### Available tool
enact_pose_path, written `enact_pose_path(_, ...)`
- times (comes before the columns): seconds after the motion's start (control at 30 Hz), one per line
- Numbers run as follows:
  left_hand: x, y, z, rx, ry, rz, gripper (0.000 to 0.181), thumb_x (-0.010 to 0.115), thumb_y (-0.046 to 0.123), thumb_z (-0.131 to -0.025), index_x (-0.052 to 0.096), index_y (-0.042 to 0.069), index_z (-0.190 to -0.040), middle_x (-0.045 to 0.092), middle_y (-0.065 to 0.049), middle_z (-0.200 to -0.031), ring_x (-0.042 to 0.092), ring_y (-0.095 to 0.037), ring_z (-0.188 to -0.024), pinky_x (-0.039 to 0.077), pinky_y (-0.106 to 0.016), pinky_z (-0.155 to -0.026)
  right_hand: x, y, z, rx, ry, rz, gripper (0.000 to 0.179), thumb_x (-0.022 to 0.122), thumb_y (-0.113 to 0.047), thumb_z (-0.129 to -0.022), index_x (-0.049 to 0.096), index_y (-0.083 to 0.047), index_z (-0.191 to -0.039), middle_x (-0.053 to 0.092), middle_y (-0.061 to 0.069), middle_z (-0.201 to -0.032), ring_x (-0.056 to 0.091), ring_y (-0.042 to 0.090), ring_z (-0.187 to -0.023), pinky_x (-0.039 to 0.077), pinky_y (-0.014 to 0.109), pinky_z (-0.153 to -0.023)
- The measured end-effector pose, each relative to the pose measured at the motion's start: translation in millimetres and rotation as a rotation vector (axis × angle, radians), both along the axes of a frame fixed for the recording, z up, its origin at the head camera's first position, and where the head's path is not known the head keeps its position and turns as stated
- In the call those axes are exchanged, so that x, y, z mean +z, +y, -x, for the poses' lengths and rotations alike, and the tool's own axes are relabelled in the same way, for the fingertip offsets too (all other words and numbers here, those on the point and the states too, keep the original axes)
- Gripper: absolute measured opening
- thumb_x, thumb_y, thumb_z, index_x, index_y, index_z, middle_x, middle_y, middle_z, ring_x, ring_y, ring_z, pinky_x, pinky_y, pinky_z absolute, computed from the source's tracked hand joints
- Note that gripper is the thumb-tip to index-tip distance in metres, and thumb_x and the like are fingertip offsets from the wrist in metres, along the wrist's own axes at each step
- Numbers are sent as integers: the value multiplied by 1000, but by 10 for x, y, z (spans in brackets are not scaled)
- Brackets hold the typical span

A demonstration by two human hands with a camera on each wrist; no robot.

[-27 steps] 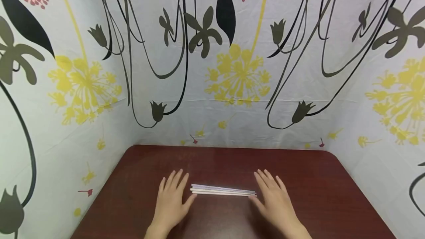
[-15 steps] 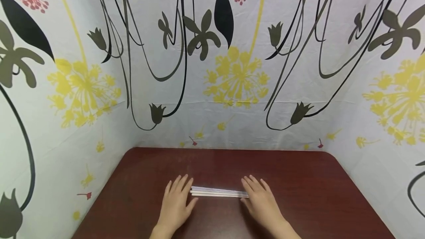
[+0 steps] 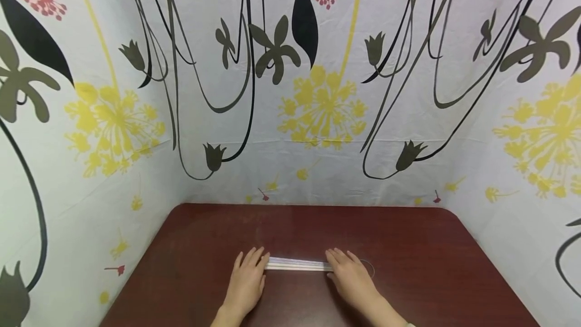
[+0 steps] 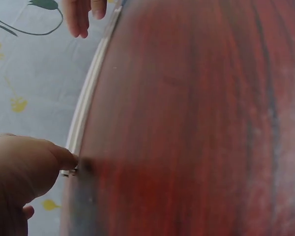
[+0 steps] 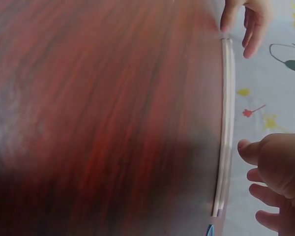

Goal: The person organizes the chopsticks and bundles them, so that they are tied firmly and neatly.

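Note:
Several thin white sticks [image 3: 297,265] lie side by side across the dark red-brown table, some with a pale lilac tint. My left hand [image 3: 247,281] is at their left end, fingers extended forward; in the left wrist view its thumb is right at the stick ends. From the other side my right hand [image 3: 353,276] comes over the right end and hides it in the head view. Its fingers reach forward, relaxed and slightly parted. The right wrist view shows the thumb and fingers spread beside the sticks [image 5: 226,118].
A thin curved line like a loop of cord [image 3: 369,267] shows just right of the right hand. The wooden table [image 3: 290,231] has a rounded far edge. White cloth [image 3: 327,175] with printed flowers hangs behind it and on both sides.
Both hands have moved inward, toward each other, and now overlap the two ends of the sticks. The left thumb has drawn closer to its fingers. A thin loop has appeared by the right hand.

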State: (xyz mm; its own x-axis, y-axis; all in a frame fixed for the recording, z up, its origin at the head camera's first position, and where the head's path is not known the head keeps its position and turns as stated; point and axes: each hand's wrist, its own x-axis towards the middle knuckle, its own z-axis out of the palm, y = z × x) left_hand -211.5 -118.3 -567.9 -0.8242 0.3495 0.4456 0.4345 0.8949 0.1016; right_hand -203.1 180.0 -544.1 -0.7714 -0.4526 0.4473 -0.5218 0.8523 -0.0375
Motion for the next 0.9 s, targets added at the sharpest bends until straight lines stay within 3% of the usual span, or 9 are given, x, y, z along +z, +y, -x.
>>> enact_pose_path(0.3,-27,53,53,-40,-6,-8,46,77,8,-82,67,5,-127,61,-16,-136,55,-36,-130,40,-60,-105,-147,-67,57,17,-6,-56,44,81,-10,-79,68,0,-119,70,15,-122,67,30,-114,53,49,-93)
enact_pose_path(0.53,-48,92,89,-68,-20,24,42,69,-1,-85,67,4,-127,63,-14,-135,58,-34,-127,43,-58,-104,-202,-143,81,42,32,-100,41,76,13,-74,70,-1,-112,73,15,-114,71,28,-105,56,45,-88)
enact_pose_path(0.67,-69,100,99,-69,25,25,42,69,-4,-82,69,3,-123,68,-12,-125,62,-33,-121,46,-56,-100,-216,-173,129,40,66,-99,37,78,12,-72,72,-3,-105,75,12,-105,74,25,-94,58,40,-83)
enact_pose_path(0.9,-81,135,105,-82,78,28,54,78,-12,-67,70,2,-118,69,-11,-113,65,-30,-112,48,-51,-99,-190,-203,166,8,96,-47,29,78,12,-68,65,-11,-78,73,1,-80,71,18,-69,58,34,-65)
